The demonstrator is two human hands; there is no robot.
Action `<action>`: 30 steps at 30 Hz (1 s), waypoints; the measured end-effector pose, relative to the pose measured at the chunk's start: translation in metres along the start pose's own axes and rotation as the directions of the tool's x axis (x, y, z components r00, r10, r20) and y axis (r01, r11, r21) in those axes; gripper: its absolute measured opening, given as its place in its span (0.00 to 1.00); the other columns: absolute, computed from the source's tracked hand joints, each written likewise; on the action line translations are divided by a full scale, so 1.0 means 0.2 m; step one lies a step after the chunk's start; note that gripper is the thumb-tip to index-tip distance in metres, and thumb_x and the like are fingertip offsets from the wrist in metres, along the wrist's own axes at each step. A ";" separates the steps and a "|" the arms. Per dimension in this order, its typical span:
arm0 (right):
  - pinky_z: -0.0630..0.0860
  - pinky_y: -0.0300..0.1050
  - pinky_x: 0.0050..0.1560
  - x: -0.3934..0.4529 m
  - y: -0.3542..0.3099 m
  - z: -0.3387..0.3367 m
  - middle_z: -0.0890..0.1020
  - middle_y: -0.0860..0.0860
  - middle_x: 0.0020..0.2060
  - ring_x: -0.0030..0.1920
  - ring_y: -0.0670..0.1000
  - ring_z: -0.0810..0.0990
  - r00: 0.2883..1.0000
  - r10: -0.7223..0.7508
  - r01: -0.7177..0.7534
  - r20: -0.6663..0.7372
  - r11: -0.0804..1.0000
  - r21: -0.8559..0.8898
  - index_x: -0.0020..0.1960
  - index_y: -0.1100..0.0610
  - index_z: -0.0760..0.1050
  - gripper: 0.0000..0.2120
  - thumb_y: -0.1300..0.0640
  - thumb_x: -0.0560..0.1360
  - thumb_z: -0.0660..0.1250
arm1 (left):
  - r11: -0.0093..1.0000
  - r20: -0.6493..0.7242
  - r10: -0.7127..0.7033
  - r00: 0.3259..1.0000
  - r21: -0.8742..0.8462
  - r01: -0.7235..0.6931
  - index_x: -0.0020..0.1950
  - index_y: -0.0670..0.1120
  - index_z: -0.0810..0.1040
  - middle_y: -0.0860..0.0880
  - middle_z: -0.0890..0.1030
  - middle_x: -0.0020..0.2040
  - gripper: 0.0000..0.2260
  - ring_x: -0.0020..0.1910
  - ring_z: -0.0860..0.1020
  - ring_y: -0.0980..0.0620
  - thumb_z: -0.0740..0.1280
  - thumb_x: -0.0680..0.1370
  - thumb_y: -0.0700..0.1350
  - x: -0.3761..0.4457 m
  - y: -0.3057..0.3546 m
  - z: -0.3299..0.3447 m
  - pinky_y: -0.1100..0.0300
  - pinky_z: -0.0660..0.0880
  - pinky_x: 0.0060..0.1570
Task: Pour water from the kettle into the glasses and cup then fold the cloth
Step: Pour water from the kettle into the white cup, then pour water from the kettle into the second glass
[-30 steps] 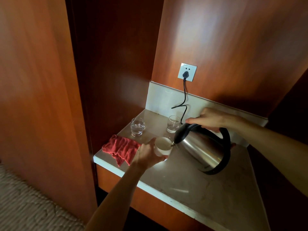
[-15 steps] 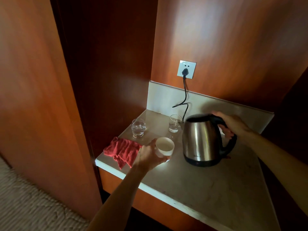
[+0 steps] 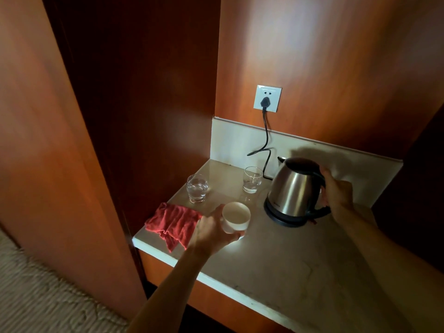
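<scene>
A steel kettle [image 3: 294,188] with a black lid stands upright on its black base on the pale counter [image 3: 276,255]. My right hand [image 3: 337,193] is closed around its black handle. My left hand [image 3: 211,233] grips a white cup [image 3: 236,216] near the counter's front left. Two clear glasses stand behind it: the left glass [image 3: 197,188] holds water, the right glass [image 3: 252,179] shows a little at its bottom. A crumpled red cloth [image 3: 174,223] lies at the counter's left front corner, just left of my left hand.
A black cord [image 3: 265,140] runs from a white wall socket [image 3: 268,98] down behind the right glass toward the kettle base. Wooden panels close in the nook at the left and back. A dark wall stands at the right. Carpet [image 3: 36,296] lies at the lower left.
One second ago the kettle was tilted with its spout at the cup. It has since been turned upright and set back on its base farther right. The cup stays in my left hand.
</scene>
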State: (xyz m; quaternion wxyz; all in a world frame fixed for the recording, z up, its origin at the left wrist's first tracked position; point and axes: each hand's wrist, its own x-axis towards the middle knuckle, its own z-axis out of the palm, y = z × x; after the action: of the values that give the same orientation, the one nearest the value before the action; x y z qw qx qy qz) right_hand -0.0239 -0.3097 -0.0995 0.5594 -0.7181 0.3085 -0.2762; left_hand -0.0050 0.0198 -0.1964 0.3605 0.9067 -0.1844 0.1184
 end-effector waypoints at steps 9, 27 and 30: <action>0.77 0.50 0.41 0.05 0.08 -0.03 0.82 0.55 0.33 0.38 0.56 0.81 1.000 0.000 0.000 0.019 1.000 0.014 0.36 0.57 0.81 0.32 0.26 0.65 0.70 | 1.000 0.025 -0.011 1.000 -0.002 0.011 0.67 0.56 0.70 0.57 0.85 0.50 0.40 0.45 0.83 0.60 0.73 0.60 0.71 0.00 0.01 -0.01 0.64 0.80 0.42; 0.71 0.45 0.35 0.07 0.09 -0.02 0.77 0.55 0.26 0.29 0.53 0.76 0.994 -0.107 0.109 0.034 0.993 -0.034 0.29 0.60 0.74 0.29 0.39 0.79 0.70 | 0.958 -0.090 -0.286 0.954 -0.045 0.283 0.66 0.42 0.72 0.43 0.83 0.54 0.41 0.52 0.82 0.43 0.79 0.61 0.61 0.48 0.24 0.04 0.53 0.79 0.49; 0.69 0.44 0.33 0.07 0.09 -0.02 0.75 0.53 0.23 0.27 0.51 0.74 0.993 -0.113 0.114 0.040 0.993 -0.026 0.27 0.59 0.71 0.29 0.41 0.79 0.70 | 0.933 -0.078 -0.357 0.931 -0.068 0.353 0.68 0.41 0.69 0.41 0.82 0.56 0.42 0.54 0.80 0.41 0.79 0.61 0.59 0.55 0.23 0.09 0.51 0.78 0.52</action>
State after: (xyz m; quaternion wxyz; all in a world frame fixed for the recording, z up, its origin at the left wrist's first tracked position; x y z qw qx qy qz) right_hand -0.0200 -0.3259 -0.1165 0.5385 -0.7474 0.2602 -0.2892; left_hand 0.0764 -0.0511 -0.1438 0.4076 0.9090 -0.0043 0.0865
